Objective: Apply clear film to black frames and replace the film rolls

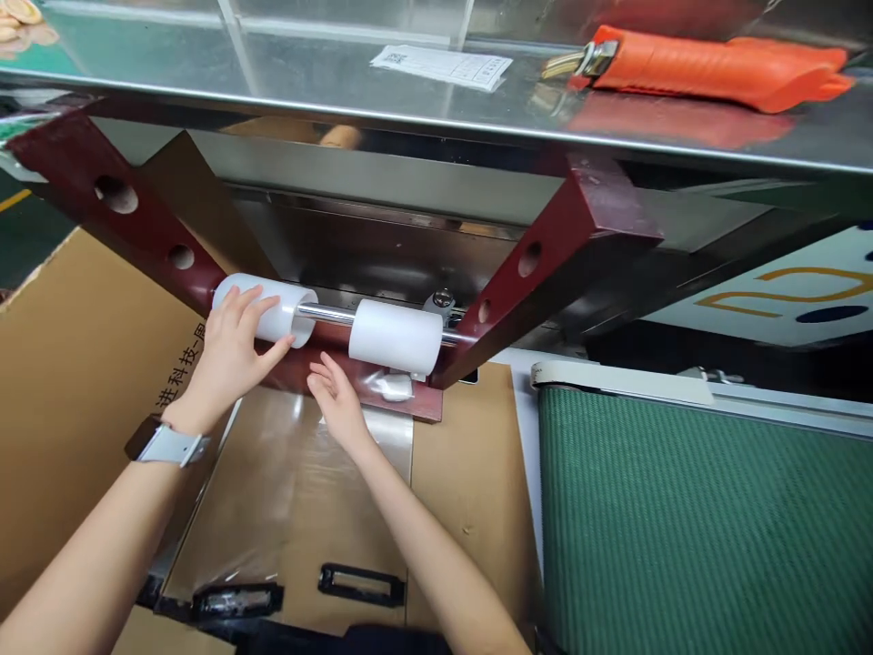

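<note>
Two white cylindrical rollers sit on a steel rod (331,315) held between dark red brackets. My left hand (228,350) lies with spread fingers on the left roller (273,305). My right hand (337,405) reaches up with fingers stretched out, just below the rod and to the left of the right roller (396,335). It holds nothing I can make out. A clear plastic film (300,482) hangs down below the rollers over cardboard. A grey watch is on my left wrist.
A steel shelf (306,82) runs overhead with an orange-handled tool (709,68) and a paper label (443,65). A green conveyor belt (702,528) lies at right. Cardboard (75,382) stands at left. Two black frames (361,584) lie below on the cardboard.
</note>
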`<state>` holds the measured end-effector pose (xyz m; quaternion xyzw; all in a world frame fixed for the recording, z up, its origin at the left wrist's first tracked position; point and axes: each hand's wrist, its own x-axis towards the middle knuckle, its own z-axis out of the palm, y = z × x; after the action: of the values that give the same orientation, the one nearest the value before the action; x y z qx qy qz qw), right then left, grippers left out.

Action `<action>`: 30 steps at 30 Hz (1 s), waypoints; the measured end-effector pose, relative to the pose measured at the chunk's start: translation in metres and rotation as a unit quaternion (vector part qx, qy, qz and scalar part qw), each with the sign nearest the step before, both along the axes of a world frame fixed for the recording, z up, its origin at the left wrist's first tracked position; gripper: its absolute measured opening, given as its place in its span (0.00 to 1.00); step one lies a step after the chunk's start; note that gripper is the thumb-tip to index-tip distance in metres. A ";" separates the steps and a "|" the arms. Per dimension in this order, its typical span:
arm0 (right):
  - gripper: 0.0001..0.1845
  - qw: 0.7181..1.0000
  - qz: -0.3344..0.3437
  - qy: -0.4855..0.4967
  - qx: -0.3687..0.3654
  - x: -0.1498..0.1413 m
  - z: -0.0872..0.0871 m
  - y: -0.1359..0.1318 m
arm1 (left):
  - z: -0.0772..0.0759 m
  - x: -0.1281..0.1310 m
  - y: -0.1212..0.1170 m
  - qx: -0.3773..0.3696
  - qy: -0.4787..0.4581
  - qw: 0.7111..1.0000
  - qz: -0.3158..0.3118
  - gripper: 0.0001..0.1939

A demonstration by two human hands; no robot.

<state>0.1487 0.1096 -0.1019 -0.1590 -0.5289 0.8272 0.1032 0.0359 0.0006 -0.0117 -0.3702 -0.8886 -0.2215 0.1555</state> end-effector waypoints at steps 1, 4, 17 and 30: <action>0.34 0.999 -0.004 -0.011 0.039 0.020 -0.002 0.003 | 0.001 0.003 -0.003 0.007 -0.012 1.000 -0.002 0.29; 0.28 0.969 -0.007 -0.078 0.234 0.092 -0.010 0.010 | 0.005 0.025 -0.020 0.051 -0.047 0.998 0.002 0.28; 0.14 0.837 0.162 -0.241 0.463 0.261 -0.035 -0.013 | -0.121 0.229 -0.226 0.167 -0.427 0.858 0.234 0.21; 0.16 0.762 0.178 -0.231 0.578 0.255 -0.041 -0.033 | -0.139 0.237 -0.232 0.204 -0.550 0.803 0.105 0.24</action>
<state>0.4038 0.0769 -0.1427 -0.1585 -0.9335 0.3061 -0.0992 0.2732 -0.2312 -0.1505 -0.0504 -0.7930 -0.5462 -0.2653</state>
